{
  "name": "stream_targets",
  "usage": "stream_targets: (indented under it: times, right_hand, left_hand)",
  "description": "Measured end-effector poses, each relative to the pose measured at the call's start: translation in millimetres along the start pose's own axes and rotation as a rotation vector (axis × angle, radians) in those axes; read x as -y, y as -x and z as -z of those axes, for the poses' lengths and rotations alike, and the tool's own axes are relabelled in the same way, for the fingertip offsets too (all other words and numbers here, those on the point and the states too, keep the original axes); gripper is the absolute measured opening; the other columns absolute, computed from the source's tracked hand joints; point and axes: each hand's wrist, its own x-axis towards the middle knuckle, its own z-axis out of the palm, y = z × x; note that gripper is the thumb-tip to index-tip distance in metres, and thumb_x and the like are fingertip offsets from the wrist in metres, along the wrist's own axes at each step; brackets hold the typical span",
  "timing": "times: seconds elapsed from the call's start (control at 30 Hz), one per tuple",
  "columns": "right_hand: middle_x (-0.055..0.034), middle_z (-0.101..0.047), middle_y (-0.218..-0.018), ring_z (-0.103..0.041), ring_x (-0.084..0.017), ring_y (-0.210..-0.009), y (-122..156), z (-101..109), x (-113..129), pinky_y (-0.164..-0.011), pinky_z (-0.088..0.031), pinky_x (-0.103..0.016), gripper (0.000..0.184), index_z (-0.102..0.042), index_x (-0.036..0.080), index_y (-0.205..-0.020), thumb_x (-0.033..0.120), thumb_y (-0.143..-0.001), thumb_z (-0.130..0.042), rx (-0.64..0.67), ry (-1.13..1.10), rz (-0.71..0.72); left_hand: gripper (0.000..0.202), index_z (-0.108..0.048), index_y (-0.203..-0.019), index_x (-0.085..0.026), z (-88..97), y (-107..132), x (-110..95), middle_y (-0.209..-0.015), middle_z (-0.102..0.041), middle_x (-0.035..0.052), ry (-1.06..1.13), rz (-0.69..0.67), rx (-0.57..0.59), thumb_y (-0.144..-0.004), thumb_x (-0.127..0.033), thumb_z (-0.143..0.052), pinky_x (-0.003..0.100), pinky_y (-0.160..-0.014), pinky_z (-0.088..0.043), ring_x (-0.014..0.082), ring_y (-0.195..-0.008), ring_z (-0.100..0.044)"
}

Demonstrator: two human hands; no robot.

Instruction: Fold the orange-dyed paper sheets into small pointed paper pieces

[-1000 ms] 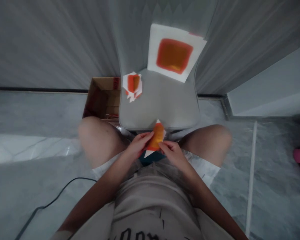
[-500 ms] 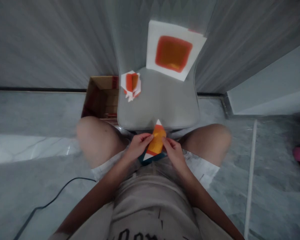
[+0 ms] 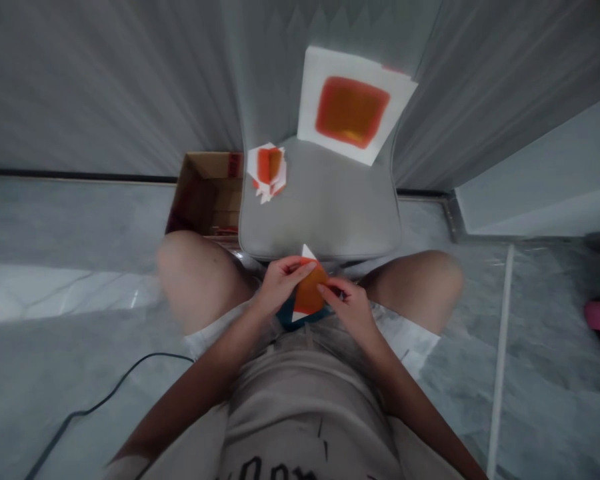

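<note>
1. Grey chair seat point(image 3: 320, 207) over a marble floor point(image 3: 80, 233), bearing a folded paper scrap point(image 3: 266, 172); cardboard box point(image 3: 205, 193) just beside it.
2. Left hand point(image 3: 283, 285) and right hand point(image 3: 347, 307) pinch the orange-and-white folded paper point(image 3: 307, 290) closed-fingered, above the lap.
3. Its tip now leans left, unlike earlier.

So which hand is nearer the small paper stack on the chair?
Left. The left hand is below the paper stack in view; the right hand is farther away, lower and off to the stack's right.

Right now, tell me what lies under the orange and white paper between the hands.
A dark teal piece shows below the folded orange and white paper, held by the left hand and right hand. What lies directly beneath the paper is covered.
</note>
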Motion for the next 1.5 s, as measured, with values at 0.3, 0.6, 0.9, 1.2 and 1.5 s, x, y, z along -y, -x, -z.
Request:
stream_targets:
  times: [0.3, 0.6, 0.9, 1.2, 1.5]
  right_hand:
    - [-0.0042, -0.077, -0.083, -0.067, -0.018, -0.073, -5.3, -3.5, 12.6, -0.067, -0.054, -0.030, 0.028, -0.078, 0.021, -0.089, 0.048, -0.082, -0.076, -0.069, -0.170, -0.112]
    - [-0.0031, -0.077, -0.083, -0.065, -0.018, -0.072, -7.1, 1.8, 16.9, -0.069, -0.052, -0.031, 0.020, -0.078, 0.023, -0.086, 0.043, -0.083, -0.076, -0.038, -0.123, -0.078]
    - [-0.0038, -0.078, -0.081, -0.064, -0.017, -0.069, -5.9, 2.4, 11.8, -0.066, -0.050, -0.030, 0.022, -0.080, 0.022, -0.085, 0.043, -0.081, -0.077, -0.004, -0.035, -0.072]
    - [-0.0043, -0.079, -0.083, -0.067, -0.018, -0.072, -6.0, 2.0, 10.6, -0.069, -0.054, -0.031, 0.022, -0.080, 0.022, -0.086, 0.043, -0.082, -0.077, -0.007, -0.003, -0.058]
    - [-0.0043, -0.083, -0.090, -0.075, -0.023, -0.079, -2.4, -5.4, 16.8, -0.074, -0.061, -0.036, 0.027, -0.085, 0.025, -0.092, 0.050, -0.084, -0.077, 0.007, -0.124, -0.110]
  left_hand:
    - [0.034, -0.083, -0.093, -0.017, 1.7, 3.0, 4.1, -0.091, -0.081, 0.0069, 0.111, 0.059, 0.021, -0.078, -0.047, -0.088, 0.024, -0.073, -0.054, 0.0151, -0.076, -0.071]
    - [0.038, -0.083, -0.097, -0.018, 3.4, 4.2, 1.4, -0.097, -0.082, 0.0076, 0.119, 0.037, 0.035, -0.081, -0.052, -0.085, 0.026, -0.080, -0.056, 0.0176, -0.086, -0.073]
    - [0.044, -0.083, -0.102, -0.021, 4.6, 1.6, 2.9, -0.099, -0.081, 0.0060, 0.122, 0.016, -0.053, -0.083, -0.061, -0.080, 0.030, -0.085, -0.058, 0.0199, -0.089, -0.074]
    - [0.048, -0.082, -0.101, -0.022, 4.2, 2.8, 5.2, -0.102, -0.081, 0.0064, 0.098, 0.027, -0.050, -0.082, -0.066, -0.078, 0.031, -0.088, -0.058, 0.0207, -0.094, -0.074]
    - [0.049, -0.082, -0.100, -0.021, 0.7, 3.8, -0.3, -0.104, -0.081, 0.0077, 0.160, 0.035, -0.023, -0.080, -0.065, -0.080, 0.031, -0.088, -0.058, 0.0223, -0.099, -0.075]
